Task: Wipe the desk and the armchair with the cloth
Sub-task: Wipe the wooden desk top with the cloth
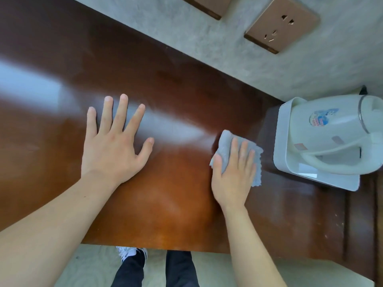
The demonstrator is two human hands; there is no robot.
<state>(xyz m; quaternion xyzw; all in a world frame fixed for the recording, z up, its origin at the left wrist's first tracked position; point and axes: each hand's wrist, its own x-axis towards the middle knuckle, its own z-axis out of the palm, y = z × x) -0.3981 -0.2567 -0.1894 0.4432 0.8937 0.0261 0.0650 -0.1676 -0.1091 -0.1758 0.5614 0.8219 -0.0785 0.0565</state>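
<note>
Grey cloth (226, 141) lies flat, seemingly pressed, under right-hand fingers (242, 150).

desk (165, 204): glossy brown wood, standing against wall | lying on it: grey cloth (227, 141), white tray (290, 172) holding white kettle (335, 131) | left hand (112, 146) resting flat
</note>
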